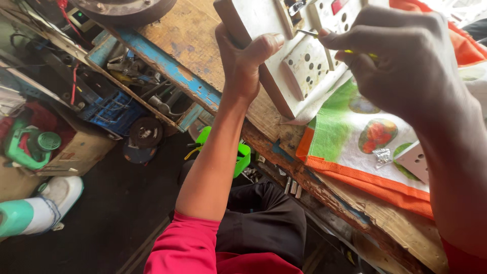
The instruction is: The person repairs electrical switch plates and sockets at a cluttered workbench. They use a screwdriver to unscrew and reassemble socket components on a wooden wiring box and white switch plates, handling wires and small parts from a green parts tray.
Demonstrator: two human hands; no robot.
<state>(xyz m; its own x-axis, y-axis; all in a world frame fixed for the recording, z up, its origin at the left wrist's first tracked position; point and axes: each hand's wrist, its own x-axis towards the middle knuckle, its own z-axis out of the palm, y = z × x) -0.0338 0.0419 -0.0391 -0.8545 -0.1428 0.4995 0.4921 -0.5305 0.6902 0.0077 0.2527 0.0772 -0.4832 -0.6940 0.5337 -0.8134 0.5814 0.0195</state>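
While the left hand clamps around the lower left edge of a cream-white socket board, thumb pressed across its face and fingers wrapped behind, the board stands tilted up off the wooden surface instead of lying flat. That grip seems meant to steady the panel and turn its face toward the person so the sockets can be reached from above. The board sits at the top middle of the view, its lower corner resting near the edge of the surface, just above a woven bag printed with fruit in green, white and orange.

The right hand is closed on a thin screwdriver with a yellow-marked handle; only the metal shaft and a sliver of the handle show past the knuckles. Its long axis runs nearly level across the picture, tip pointing left at the face of the board beside a socket plate dotted with round pin holes. Whether the tip actually touches a screw cannot be told. The board's own long axis slants from lower left to upper right, its face turned up and to the right.

On the bag, well apart from the hands, lie a small white plate and a small clear packet. Below the surface's blue-painted rim, tools and parts crowd a shelf, and a green-and-white machine sits on the floor.
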